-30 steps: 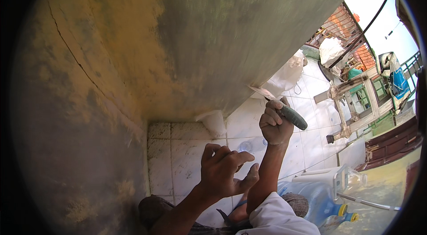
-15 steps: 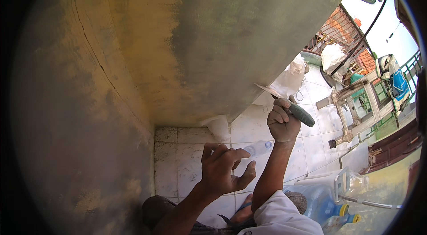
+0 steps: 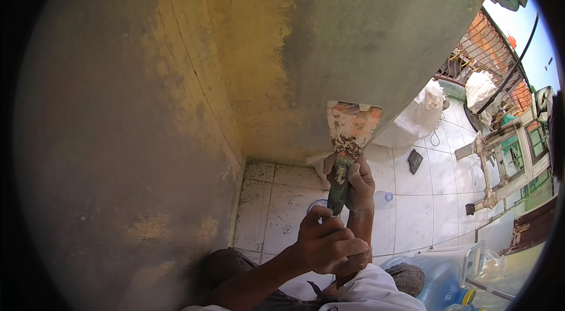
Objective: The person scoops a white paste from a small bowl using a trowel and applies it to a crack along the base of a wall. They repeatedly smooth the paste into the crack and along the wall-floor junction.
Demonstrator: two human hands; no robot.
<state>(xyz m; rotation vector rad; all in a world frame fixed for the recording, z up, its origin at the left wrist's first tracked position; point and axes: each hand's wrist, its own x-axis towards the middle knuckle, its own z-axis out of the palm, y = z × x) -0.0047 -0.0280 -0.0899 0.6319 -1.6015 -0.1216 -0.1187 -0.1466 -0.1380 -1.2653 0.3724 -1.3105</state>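
My right hand is wrapped round the dark green handle of a putty knife. The blade points up, its broad metal face smeared with orange, white and dark residue, and stands in front of the painted wall. Below the handle, my left hand is closed with curled fingers, overlapping my right forearm near the wrist. Whether it grips anything is hidden. Patchy yellow and grey-green paint covers the wall, and a long crack runs down near the corner.
White floor tiles carry dark specks near the wall. A dark flat block and a white sack lie to the right. Beyond stands a wooden frame. Large blue water jugs sit at lower right.
My right hand has turned the putty knife so its broad blade face now shows upright. The left hand has moved right, closing over the right forearm. The view has shifted left.
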